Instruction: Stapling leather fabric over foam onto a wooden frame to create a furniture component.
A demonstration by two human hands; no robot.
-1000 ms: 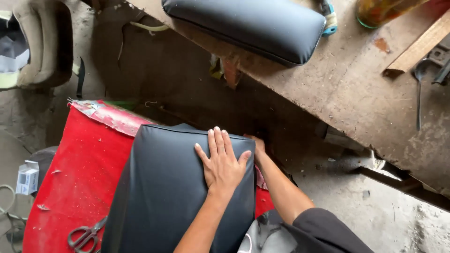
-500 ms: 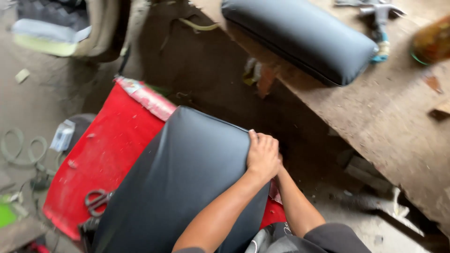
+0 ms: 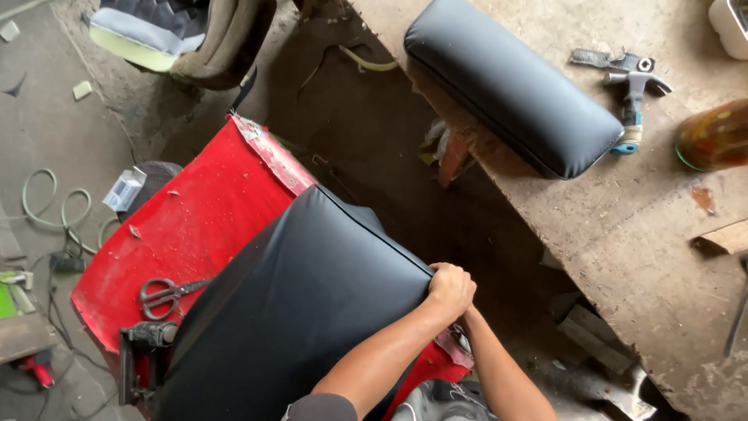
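A large black vinyl cushion (image 3: pixel 296 312) lies tilted on a red work surface (image 3: pixel 195 226). My left hand (image 3: pixel 450 290) is closed in a fist over the cushion's right edge, near its corner, gripping the vinyl. My right forearm (image 3: pixel 495 366) reaches in from the lower right to just under that fist. The right hand itself is hidden beneath the left hand and the cushion's edge.
Scissors (image 3: pixel 165 295) and a black stapler-like tool (image 3: pixel 144 337) lie on the red surface, left of the cushion. A wooden bench (image 3: pixel 623 234) at right carries a second black cushion (image 3: pixel 510 82), a pneumatic tool (image 3: pixel 633 86) and an amber jar (image 3: pixel 713 136). A hose (image 3: pixel 47 203) lies on the floor.
My left hand lay flat and spread on the cushion; it has slid to the right edge and closed on it. The view has swung, showing more of the bench.
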